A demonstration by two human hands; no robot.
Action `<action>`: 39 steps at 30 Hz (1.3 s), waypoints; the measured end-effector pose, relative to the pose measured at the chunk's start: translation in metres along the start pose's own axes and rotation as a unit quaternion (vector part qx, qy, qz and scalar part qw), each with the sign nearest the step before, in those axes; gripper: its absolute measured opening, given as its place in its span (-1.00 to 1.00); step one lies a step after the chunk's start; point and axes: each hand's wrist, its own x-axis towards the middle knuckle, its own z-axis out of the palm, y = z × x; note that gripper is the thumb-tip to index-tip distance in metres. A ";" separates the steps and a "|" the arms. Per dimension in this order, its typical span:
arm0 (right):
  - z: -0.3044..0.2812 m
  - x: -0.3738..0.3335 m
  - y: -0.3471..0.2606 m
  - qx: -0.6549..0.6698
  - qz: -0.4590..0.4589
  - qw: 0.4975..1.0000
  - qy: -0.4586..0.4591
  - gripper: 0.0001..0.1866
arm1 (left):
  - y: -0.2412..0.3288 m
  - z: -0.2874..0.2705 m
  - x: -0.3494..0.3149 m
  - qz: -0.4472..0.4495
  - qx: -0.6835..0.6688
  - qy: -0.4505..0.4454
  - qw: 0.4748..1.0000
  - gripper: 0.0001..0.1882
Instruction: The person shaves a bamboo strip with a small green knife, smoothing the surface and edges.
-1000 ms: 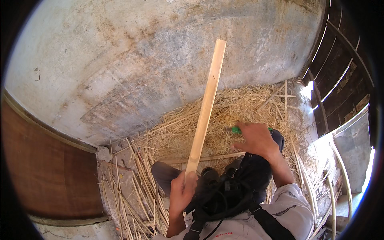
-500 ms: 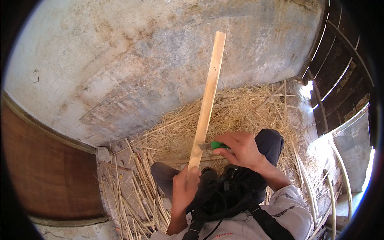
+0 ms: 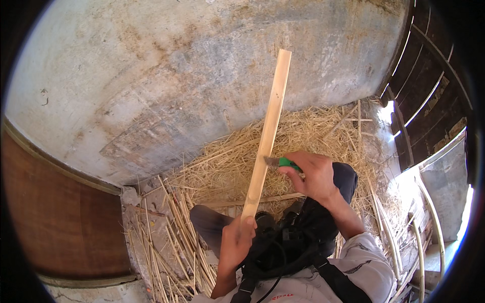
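A long pale strip of split bamboo slants up and away in front of me, with a node ring near its lower part. My left hand is closed around its near end, thumb on the face of the strip. In my right hand is a green-handled knife. Its short, broad blade points left and meets the right edge of the strip, some way above the node. My fingers cover most of the handle.
Dry shavings heap up beyond my knees against a stained wall. Thin bamboo sticks lie to my left beside a brown panel. Long poles lean at the right, below dark slats.
My right hand has moved the knife up along the strip, away from the node. The strip's far end has dropped slightly and shifted right; my left hand keeps its hold.
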 end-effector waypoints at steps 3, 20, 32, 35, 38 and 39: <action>-0.007 0.010 0.013 -0.012 0.031 0.999 0.009 -0.75 | -0.004 0.000 -0.004 0.002 0.003 -0.012 1.000 -0.60; 0.006 -0.014 -0.015 0.055 -0.073 0.993 -0.071 -0.68 | 0.001 0.001 0.002 0.016 -0.010 0.021 1.000 -0.64; 0.010 -0.009 -0.018 0.033 -0.084 0.995 -0.042 -0.69 | 0.006 -0.004 -0.002 0.011 -0.005 0.018 1.000 -0.60; 0.010 -0.007 -0.020 0.028 -0.081 0.996 -0.031 -0.69 | 0.005 -0.005 -0.002 0.016 -0.003 0.019 1.000 -0.60; 0.008 -0.006 -0.020 0.021 -0.075 0.996 -0.029 -0.70 | 0.005 -0.005 -0.002 0.012 0.000 0.018 1.000 -0.60; 0.007 -0.005 -0.020 0.020 -0.073 0.997 -0.029 -0.70 | 0.006 -0.005 -0.002 0.009 0.002 0.018 1.000 -0.60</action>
